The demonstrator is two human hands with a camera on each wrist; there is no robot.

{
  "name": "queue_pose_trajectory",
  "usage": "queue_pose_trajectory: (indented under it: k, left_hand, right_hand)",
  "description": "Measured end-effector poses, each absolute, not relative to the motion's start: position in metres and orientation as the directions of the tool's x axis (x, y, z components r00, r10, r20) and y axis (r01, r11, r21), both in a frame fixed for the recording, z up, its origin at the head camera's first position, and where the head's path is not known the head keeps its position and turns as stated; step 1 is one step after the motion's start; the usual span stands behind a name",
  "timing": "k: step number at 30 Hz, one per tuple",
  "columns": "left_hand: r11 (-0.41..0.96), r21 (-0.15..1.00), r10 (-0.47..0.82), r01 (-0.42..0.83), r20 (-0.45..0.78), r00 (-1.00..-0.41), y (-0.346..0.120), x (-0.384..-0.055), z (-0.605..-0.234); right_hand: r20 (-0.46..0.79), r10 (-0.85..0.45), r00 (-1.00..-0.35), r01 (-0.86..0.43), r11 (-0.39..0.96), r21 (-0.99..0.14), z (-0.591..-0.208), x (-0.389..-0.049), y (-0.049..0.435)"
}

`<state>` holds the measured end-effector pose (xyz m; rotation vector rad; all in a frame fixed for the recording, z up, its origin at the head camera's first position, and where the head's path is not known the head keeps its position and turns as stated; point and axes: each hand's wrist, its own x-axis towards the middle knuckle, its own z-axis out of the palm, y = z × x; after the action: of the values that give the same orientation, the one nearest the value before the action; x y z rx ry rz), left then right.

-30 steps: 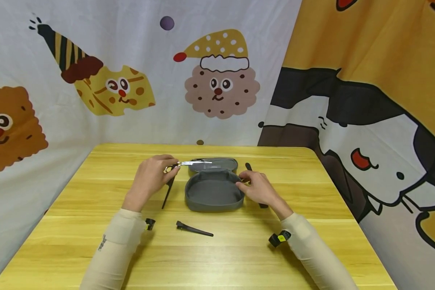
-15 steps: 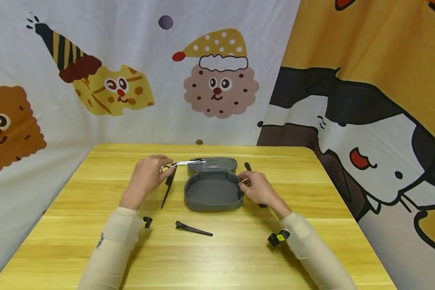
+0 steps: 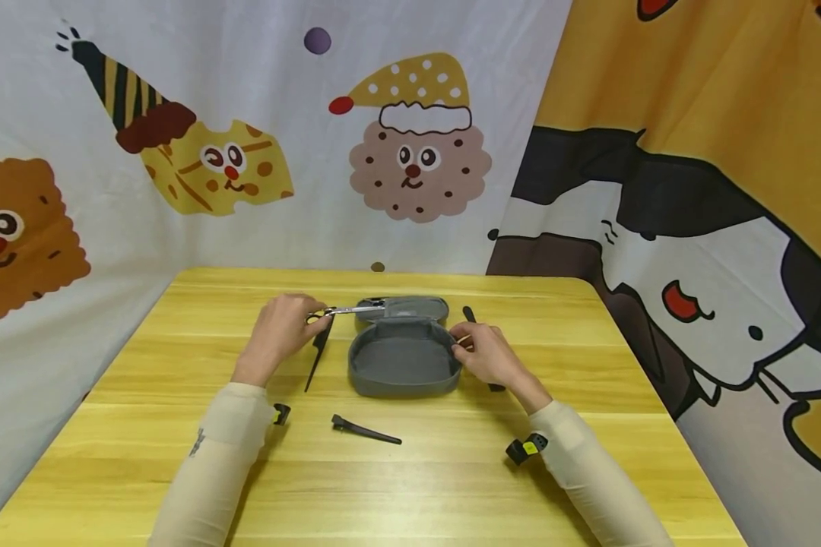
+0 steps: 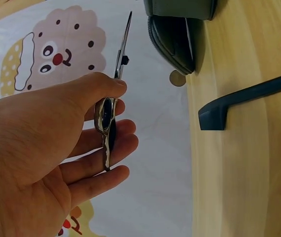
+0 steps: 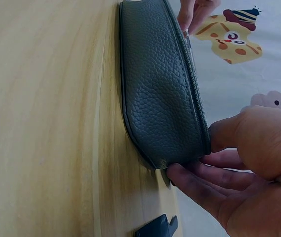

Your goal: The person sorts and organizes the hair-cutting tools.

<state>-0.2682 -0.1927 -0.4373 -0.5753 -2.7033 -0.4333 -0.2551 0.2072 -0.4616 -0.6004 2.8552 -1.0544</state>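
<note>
My left hand holds a pair of silver scissors by the finger loops, thumb on one side and fingers on the other. In the head view the scissors' blades point right, over the raised lid of a grey zippered case. The case stands unzipped on the table, its bare inside facing up. My right hand pinches the case's right rim. In the right wrist view its thumb lies at the zip edge and its fingers touch the corner of the pebbled case wall.
A black tail comb lies left of the case. Nearer to me is a black hair clip. A long dark object lies on the table right of the case, partly hidden by my right hand. A printed cloth hangs behind.
My left hand has shifted a little to the left with the scissors, and the blades have drawn back slightly over the lid. The right hand stays at the case rim.
</note>
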Motion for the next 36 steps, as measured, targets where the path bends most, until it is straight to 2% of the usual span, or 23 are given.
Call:
queue_pose_trajectory:
  k: [20,29,36]
  left_hand:
    - [0.894,0.305,0.280,0.329,0.194,-0.940,-0.194,-0.283,-0.441]
    - [0.874,0.375,0.284,0.310,0.123,-0.951,-0.196,-0.289,-0.439]
    - [0.854,0.397,0.314,0.336,0.122,-0.942,-0.192,-0.296,-0.442]
  right_hand:
    - [0.106,-0.387,-0.916,-0.362,0.683,-0.634,-0.462,-0.254,0.208]
    - [0.112,-0.392,-0.913,-0.372,0.688,-0.623,-0.462,-0.255,0.207]
    - [0.107,-0.390,-0.915,-0.369,0.696,-0.616,-0.461,-0.253,0.207]
